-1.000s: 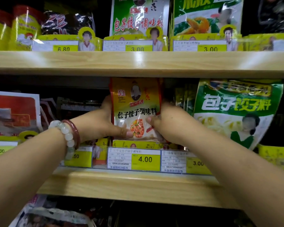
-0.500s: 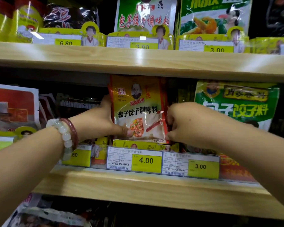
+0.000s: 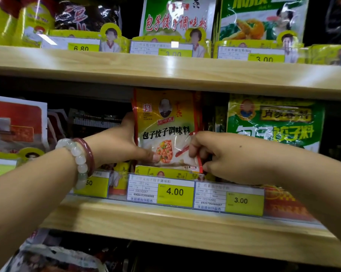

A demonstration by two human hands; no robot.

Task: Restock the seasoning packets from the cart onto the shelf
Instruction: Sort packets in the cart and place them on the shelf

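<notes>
Right hand (image 3: 220, 154) shifted rightward, both hands' fingers (image 3: 193, 152) pinching upright seasoning packet (image 3: 165, 130) edges

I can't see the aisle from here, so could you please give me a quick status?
Left hand and right hand both gripping the orange seasoning packet. Packet upright above the 4.00 price tag. Nothing blocking.

We count two bare hands, a left hand (image 3: 124, 146) and a right hand (image 3: 220, 156), two wooden shelf boards (image 3: 165, 71), two bracelets on the left wrist, one of pale beads (image 3: 78, 160) and one dark red (image 3: 89, 154), and seven yellow price labels (image 3: 174, 192) that are readable or partly readable.
</notes>
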